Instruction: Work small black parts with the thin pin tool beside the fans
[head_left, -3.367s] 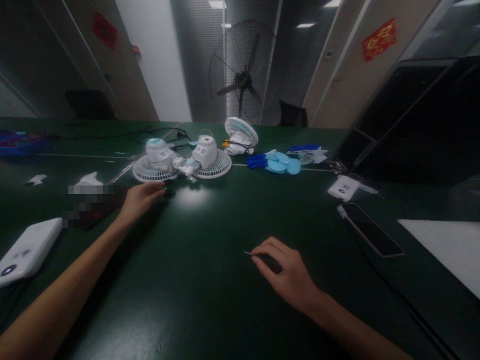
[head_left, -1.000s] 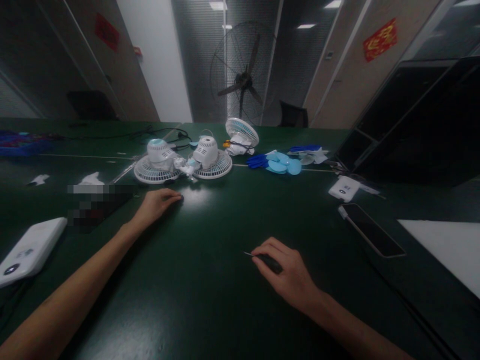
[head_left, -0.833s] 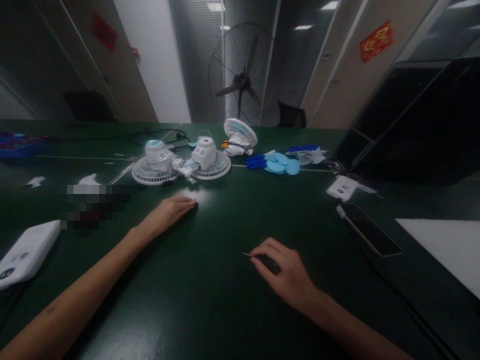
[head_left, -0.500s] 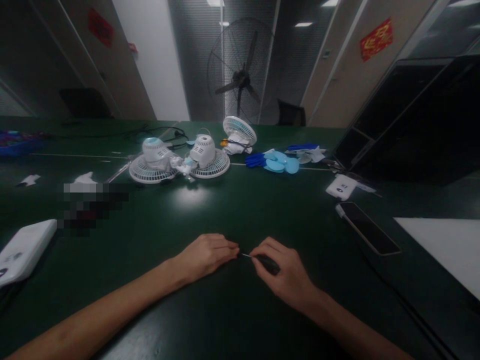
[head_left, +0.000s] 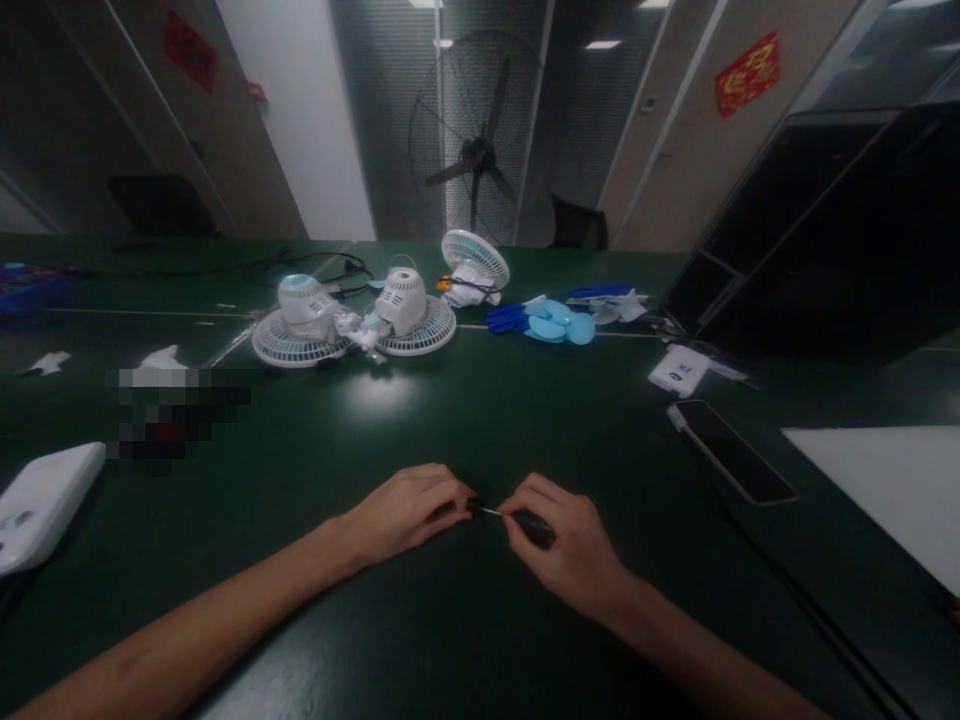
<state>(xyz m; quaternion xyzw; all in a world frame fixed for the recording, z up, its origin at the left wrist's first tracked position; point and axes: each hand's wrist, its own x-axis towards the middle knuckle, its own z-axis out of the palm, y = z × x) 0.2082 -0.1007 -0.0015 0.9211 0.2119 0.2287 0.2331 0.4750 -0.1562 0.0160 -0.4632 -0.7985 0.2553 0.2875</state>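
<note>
My right hand (head_left: pixel 566 545) is closed round the dark handle of a small screwdriver (head_left: pixel 537 528), whose thin metal shaft points left. Opposite it, my left hand (head_left: pixel 416 510) rests low over the dark green table, fingertips pinched on a small dark piece (head_left: pixel 474 505). The shaft's tip reaches this piece, but whether they touch is too small to tell. What the piece is cannot be made out; the fingers cover part of it.
White fans (head_left: pixel 304 340) lie face down farther back, beside an upright one (head_left: pixel 474 265). Blue fan blades (head_left: pixel 559 322) and blue gloves (head_left: pixel 506 318) lie right of them. A phone (head_left: pixel 731 450), a white sheet (head_left: pixel 892 490) and a large black screen (head_left: pixel 825 240) occupy the right; a white box (head_left: pixel 52 500) stands left.
The fingers of my left hand have shifted and lifted slightly, so more of the small dark piece shows. My right hand keeps the screwdriver in nearly the same place. The view has moved slightly.
</note>
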